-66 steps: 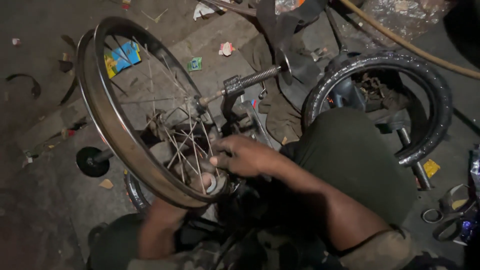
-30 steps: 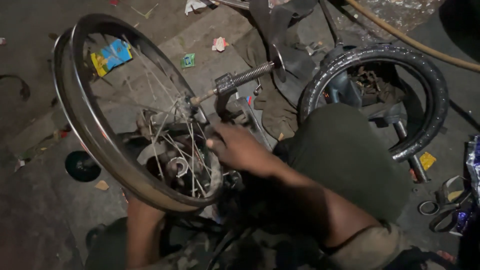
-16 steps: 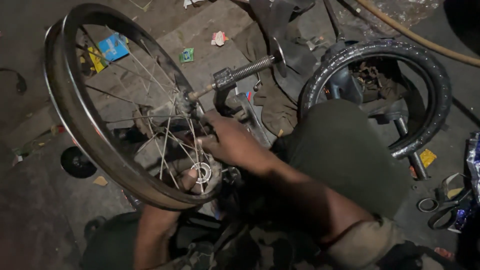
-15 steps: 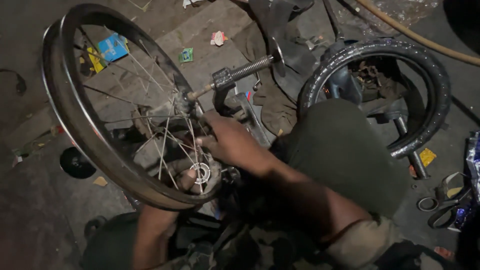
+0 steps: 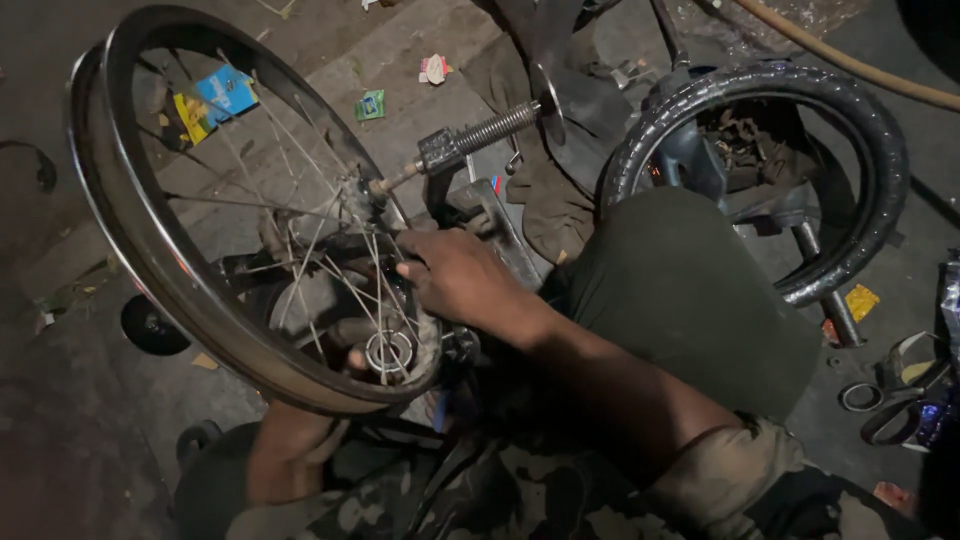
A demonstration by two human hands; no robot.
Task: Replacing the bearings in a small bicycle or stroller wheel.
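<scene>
At nine o'clock of the tyre [image 5: 880, 150], the right hand [image 5: 455, 280] pinches spokes [image 5: 345, 270] of the wheel [image 5: 180, 290]; left hand [image 5: 300, 440], fingers hidden, props it.

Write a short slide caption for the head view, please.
Right hand reaches through the spokes of a bare wheel rim; a tyre lies nearby.

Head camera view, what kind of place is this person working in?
Probably an informal bicycle repair spot on rough, littered ground. The right hand works at the spokes of a bare wheel rim, a loose tyre lies nearby, and scissors lie on the ground.
</scene>
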